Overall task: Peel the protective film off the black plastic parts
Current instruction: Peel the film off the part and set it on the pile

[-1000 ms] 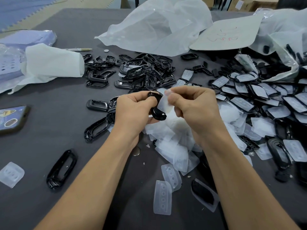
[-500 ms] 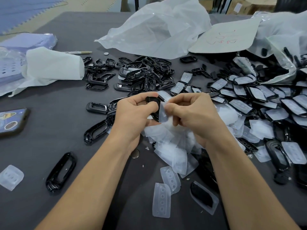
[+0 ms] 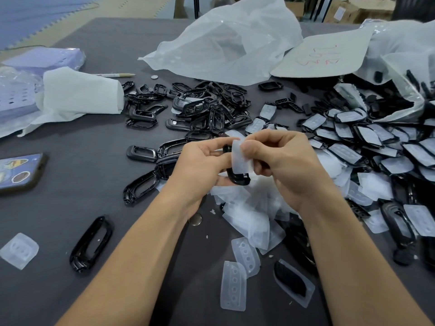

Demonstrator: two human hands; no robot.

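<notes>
Two pinches: left hand (image 3: 200,162) on black part (image 3: 238,179), right hand (image 3: 286,163) on film (image 3: 240,160).

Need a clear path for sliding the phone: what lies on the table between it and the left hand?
Head view: bare table beside the phone, then black plastic frames just before the left hand.

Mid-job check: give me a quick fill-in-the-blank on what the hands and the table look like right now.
The left hand grips a ____ plastic part.
The right hand pinches the protective film between its ____ and fingers.
The film-covered parts lie to the ____ of both hands.
The phone lies at the ____ edge of the table.
Missing words: black; thumb; right; left.
</notes>
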